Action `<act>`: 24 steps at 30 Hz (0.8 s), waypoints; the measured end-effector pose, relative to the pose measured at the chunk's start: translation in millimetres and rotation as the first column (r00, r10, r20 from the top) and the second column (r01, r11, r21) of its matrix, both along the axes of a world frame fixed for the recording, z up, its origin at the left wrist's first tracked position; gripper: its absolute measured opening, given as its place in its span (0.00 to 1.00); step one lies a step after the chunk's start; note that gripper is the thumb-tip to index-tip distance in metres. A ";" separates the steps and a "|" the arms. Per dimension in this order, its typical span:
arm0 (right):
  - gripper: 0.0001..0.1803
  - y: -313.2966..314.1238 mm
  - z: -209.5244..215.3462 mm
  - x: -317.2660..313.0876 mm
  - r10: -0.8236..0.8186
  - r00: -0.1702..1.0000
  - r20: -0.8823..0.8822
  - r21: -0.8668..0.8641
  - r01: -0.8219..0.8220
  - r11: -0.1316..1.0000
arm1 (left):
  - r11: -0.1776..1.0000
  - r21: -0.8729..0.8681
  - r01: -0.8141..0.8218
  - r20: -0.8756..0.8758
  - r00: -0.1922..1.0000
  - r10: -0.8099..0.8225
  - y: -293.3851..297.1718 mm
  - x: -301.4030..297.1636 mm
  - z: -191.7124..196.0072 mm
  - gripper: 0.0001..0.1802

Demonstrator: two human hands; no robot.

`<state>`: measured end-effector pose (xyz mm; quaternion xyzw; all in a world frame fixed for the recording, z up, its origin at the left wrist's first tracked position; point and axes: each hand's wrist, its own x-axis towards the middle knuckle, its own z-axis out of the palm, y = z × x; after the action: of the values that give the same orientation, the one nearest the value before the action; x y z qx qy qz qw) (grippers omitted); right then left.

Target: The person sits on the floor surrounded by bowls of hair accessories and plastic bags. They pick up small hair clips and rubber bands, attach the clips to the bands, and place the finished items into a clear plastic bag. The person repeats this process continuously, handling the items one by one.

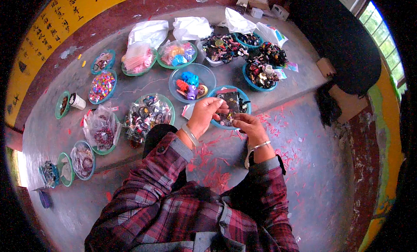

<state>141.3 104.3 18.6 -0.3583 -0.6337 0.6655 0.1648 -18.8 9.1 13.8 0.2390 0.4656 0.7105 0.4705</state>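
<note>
My left hand (pixel 205 117) is closed, thumb and fingers pinching the side of a small clear plastic bag (pixel 231 100) with dark contents and a dark red strip along its top. At the bag's lower end the fingers of my right hand (pixel 252 126) are pinched together; what exactly lies between them is too small to make out. Both hands are held over a blue basket (pixel 249 100) with black items in it, partly hidden by the hands and the bag. A white card (pixel 187 110) lies beside my left hand.
Before me a grey ledge carries several baskets: hair ties (pixel 150 115), colourful small pieces (pixel 102 86), blue, red and purple bundles (pixel 191 86), and dark accessories (pixel 263 76). White bags (pixel 191 28) stand at the back. Red scraps (pixel 215 178) litter the lower floor. A large black covered object (pixel 339 39) stands right.
</note>
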 end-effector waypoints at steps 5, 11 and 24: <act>0.11 -1.6 7.9 1.5 -0.010 0.997 -0.080 -0.184 -0.005 0.983 | 0.997 -0.012 0.080 -0.091 0.993 -0.081 -3.1 3.3 9.2 0.13; 0.09 -0.2 -1.7 -1.4 -0.032 0.993 -0.111 -0.239 0.005 0.971 | 0.994 -0.069 0.089 -0.119 0.988 -0.097 -7.0 3.4 12.4 0.13; 0.08 -4.2 5.9 -4.5 -0.126 0.975 -0.185 -0.230 0.082 0.970 | 0.984 -0.147 0.096 -0.324 0.936 -0.140 -6.9 9.2 8.6 0.08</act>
<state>136.8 100.1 24.5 -0.3391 -0.5165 0.7546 0.2210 -9.7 2.2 22.5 0.3525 0.5679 0.5988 0.4412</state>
